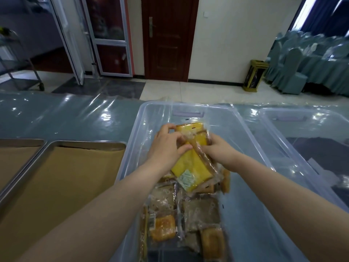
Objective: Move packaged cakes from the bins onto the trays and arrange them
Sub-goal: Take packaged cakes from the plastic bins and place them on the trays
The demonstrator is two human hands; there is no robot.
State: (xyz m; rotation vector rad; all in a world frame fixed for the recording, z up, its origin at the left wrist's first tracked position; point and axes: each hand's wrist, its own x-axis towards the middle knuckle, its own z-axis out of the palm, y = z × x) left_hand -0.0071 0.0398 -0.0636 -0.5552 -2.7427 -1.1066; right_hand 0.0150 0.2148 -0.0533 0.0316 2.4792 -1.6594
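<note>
Both hands are inside the clear bin (132, 148), above its middle, and hold one bundle of packaged cakes (192, 161) between them. The left hand (168, 146) curls over the bundle's left edge, fingertips on the far end and thumb laid across the wrapper. The right hand (221, 150) clamps the opposite edge, fingers wrapped under the clear film. The cakes in the bundle are yellow with brown sides. It tilts, with its near end low over the pile in the bin.

A white and green label (186, 177) sits on the bundle's near end. Its print is too blurred to read. More loose packs (200, 208) lie on the bin's floor toward its near end, some brown, some golden. One golden pack carries a barcode sticker (152, 221), bars visible but digits illegible.

Left of the bin, just beside its wall, stands a metal tray (56, 143) lined with brown paper (56, 186). A second tray (22, 141) lies farther left again. Right of the bin is a second bin (283, 118), which seems to hold dark packs. A glossy plastic sheet (66, 114) covers the table under the bin.

Beyond the bin's far end stands a dark red door (170, 38). Further right are a gold waste bin (255, 75) and teal-covered chairs (290, 72).
</note>
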